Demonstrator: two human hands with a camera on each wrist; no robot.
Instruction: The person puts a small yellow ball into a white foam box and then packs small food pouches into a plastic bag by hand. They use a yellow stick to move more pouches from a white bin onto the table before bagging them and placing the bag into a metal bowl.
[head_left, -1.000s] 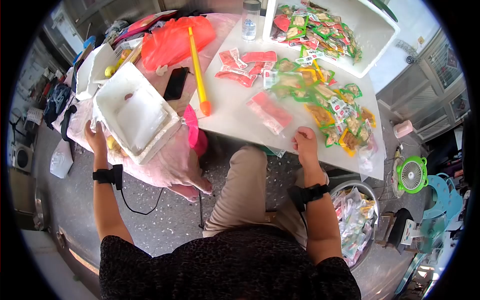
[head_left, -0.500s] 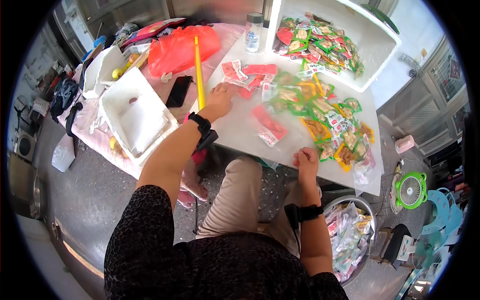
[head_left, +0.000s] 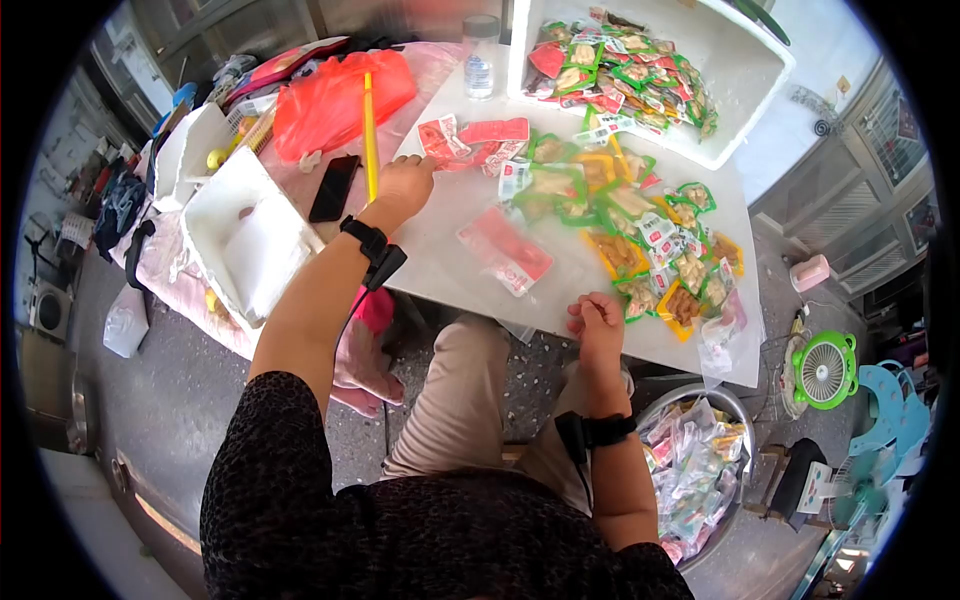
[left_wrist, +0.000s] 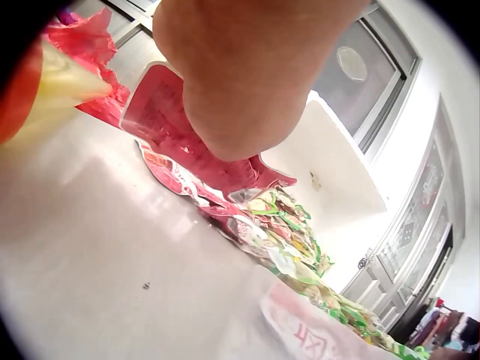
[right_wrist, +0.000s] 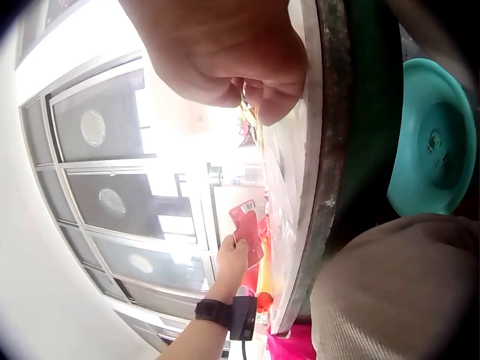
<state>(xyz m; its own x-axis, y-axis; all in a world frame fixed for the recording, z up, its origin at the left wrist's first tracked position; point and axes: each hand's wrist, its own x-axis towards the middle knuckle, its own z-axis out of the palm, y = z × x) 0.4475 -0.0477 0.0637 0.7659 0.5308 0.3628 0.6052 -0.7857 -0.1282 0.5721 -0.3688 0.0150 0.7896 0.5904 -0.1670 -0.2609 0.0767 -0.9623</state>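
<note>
At the left part of the white table [head_left: 450, 270], my left hand [head_left: 405, 188] pinches a red flat packet [right_wrist: 247, 225]; the right wrist view shows it raised in the fingers. More red packets [head_left: 500, 132] lie just beyond it. My right hand [head_left: 600, 325] rests at the table's near edge, fingers loosely curled, with nothing seen in them. Between the hands lies a clear plastic bag [head_left: 505, 250] with a red packet showing in it. Green and yellow food packets [head_left: 650, 230] are spread beyond the right hand.
A white foam box [head_left: 750, 110] of packets lies at the back, beside a clear bottle [head_left: 480, 70]. At left are an empty foam box [head_left: 240, 250], a phone [head_left: 335, 188], a yellow stick [head_left: 370, 130] and a red bag [head_left: 340, 100]. A metal basin [head_left: 740, 440] of bagged packets stands at lower right.
My left hand has come from beside the foam box at left over to the red packets, and now has one between its fingers. The right hand has stayed near the table edge.
</note>
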